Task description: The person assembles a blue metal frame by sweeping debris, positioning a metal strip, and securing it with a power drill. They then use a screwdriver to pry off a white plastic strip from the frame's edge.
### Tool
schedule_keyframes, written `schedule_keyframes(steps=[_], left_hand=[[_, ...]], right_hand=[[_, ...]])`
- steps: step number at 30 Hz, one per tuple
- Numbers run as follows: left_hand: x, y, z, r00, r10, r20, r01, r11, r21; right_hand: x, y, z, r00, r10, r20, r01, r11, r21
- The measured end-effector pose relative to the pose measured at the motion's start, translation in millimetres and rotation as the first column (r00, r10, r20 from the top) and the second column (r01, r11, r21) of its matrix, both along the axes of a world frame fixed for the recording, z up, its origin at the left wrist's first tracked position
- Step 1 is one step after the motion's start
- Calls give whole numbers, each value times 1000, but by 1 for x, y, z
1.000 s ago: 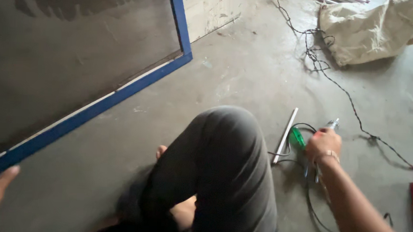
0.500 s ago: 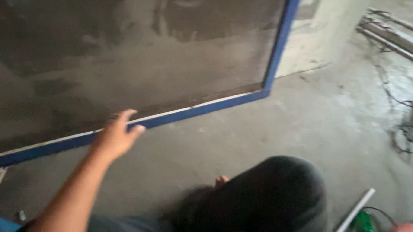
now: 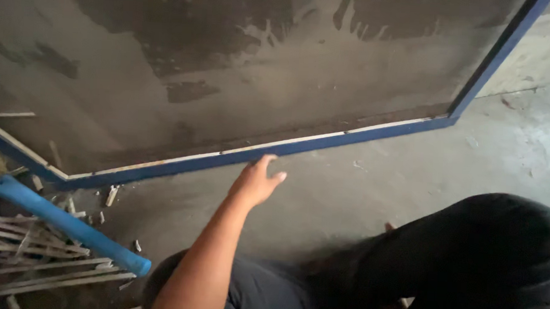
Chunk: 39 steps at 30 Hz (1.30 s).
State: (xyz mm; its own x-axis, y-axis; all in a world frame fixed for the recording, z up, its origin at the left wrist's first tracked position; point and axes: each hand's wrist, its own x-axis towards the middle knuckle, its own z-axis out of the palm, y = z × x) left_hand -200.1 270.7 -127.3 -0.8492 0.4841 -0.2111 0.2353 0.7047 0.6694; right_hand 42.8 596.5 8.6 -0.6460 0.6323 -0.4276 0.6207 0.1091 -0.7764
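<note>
left hand [image 3: 256,183] reached nearer blue frame [image 3: 300,147]

Bare grey concrete floor [image 3: 360,195], dusty, dim light. Stained wall [image 3: 526,60] rises beyond it, upper right. Wood scraps [image 3: 29,261] litter the floor's left edge.

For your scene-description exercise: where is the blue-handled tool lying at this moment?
In the head view, the blue handle lies at the lower left, slanting across a pile of pale wooden sticks, below the blue frame and left of the outstretched left hand.
</note>
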Motion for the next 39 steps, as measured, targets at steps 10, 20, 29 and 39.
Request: schedule_keyframes(steps=[10,20,29,39], left_hand=[[-13,27,2,994,15,-110,-34,984,-176],[-47,37,-5,977,169,-132,-206,910,-360],[-45,29,-6,976,204,-73,-217,921,-324],[-37,15,-5,986,149,-80,-165,949,-269]], right_hand=[[-103,47,72,933,257,251,-302,941,156],[-168,65,16,864,351,361,-410,907,100],[-173,76,-4,894,378,239,-391,920,7],[-178,45,9,827,371,423,-465,874,144]])
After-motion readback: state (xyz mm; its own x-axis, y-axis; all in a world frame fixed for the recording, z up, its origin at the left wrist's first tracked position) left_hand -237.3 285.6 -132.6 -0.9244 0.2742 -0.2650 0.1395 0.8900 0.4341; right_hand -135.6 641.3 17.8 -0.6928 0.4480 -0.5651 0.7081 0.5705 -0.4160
